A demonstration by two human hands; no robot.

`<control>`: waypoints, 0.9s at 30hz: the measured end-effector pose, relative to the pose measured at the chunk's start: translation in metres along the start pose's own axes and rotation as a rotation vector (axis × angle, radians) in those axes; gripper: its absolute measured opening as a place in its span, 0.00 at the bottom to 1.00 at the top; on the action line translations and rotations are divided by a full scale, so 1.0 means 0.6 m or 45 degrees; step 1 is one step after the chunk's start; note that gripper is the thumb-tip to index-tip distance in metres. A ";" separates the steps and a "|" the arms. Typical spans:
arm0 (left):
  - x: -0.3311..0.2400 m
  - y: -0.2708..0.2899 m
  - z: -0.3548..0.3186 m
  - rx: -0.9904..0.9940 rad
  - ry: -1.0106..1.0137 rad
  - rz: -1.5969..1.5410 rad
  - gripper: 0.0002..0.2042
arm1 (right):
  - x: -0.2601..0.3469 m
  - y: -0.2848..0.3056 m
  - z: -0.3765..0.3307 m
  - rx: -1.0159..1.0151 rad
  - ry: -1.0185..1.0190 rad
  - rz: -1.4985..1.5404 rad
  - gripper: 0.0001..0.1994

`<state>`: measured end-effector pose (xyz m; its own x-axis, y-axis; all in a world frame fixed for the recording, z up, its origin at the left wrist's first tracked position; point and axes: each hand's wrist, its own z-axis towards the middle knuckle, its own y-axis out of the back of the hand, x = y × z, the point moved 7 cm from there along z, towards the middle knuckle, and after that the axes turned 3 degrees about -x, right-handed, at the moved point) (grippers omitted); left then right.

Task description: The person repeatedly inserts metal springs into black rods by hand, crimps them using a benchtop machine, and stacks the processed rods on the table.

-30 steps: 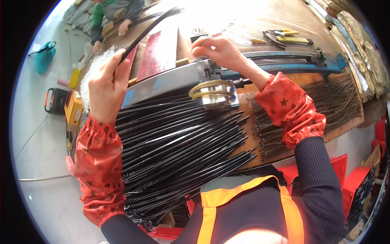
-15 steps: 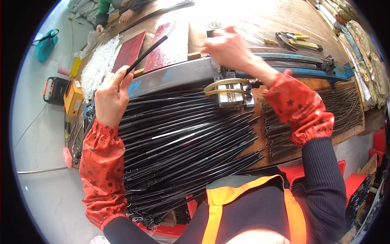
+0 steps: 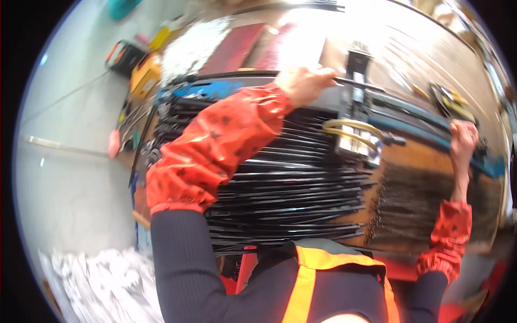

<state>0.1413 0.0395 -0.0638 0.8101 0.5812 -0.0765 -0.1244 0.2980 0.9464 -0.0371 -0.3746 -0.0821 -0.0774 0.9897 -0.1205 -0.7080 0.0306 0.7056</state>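
Now a single thin black rod (image 3: 353, 82) is gripped in the left hand (image 3: 301, 83), fingers closed round it, and is held at the upright metal fixture (image 3: 358, 59) of the blue lever tool (image 3: 420, 121) on the counter (image 3: 420, 161). The right hand (image 3: 463, 141) is wrapped round the tool's long blue handle, well out to the right. So one rod is being worked, as it appears, and much is left: a broad heap of black rods (image 3: 280, 188) is spread across the near side of the counter, just below the tool. A darker bundle of rods (image 3: 404, 210) is laid to the right of the heap; whether those are finished pieces cannot be told. A yellowish curved handle (image 3: 350, 129) is seen beside the fixture. Judged by the heap, the job is far from done.
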 end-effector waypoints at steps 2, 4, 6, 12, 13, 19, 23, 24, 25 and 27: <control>-0.009 -0.007 0.000 0.001 -0.028 -0.021 0.15 | -0.009 -0.003 -0.015 0.020 -0.057 0.100 0.04; -0.009 0.000 -0.004 0.012 0.087 -0.157 0.15 | -0.010 -0.013 -0.019 0.029 -0.107 0.138 0.06; -0.004 0.005 -0.013 -0.021 0.072 -0.180 0.14 | -0.007 -0.023 -0.018 0.085 -0.166 0.176 0.07; -0.007 -0.004 -0.011 -0.114 0.132 -0.364 0.11 | 0.001 -0.023 -0.010 -0.029 -0.131 0.168 0.08; -0.008 0.000 -0.012 -0.178 0.143 -0.401 0.10 | 0.005 -0.019 -0.008 -0.034 -0.125 0.171 0.08; 0.009 0.004 -0.011 -0.155 0.153 -0.466 0.14 | -0.012 -0.007 -0.015 0.082 -0.245 0.164 0.07; 0.014 -0.018 0.005 0.044 0.074 -0.327 0.15 | 0.019 0.017 -0.008 -0.023 -0.215 0.060 0.14; 0.021 -0.026 -0.002 0.048 0.037 -0.263 0.15 | 0.089 0.036 0.020 -0.062 -0.139 0.124 0.19; 0.012 -0.029 0.006 0.113 0.135 -0.211 0.14 | 0.146 0.057 0.035 -0.003 -0.072 0.123 0.23; -0.003 -0.018 -0.002 0.140 0.237 -0.129 0.14 | 0.208 0.064 0.023 -0.035 -0.021 0.192 0.20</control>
<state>0.1404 0.0359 -0.0744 0.6945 0.6851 -0.2199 0.0238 0.2836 0.9587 -0.0645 -0.2479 -0.0603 -0.1730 0.9849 -0.0033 -0.7080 -0.1220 0.6955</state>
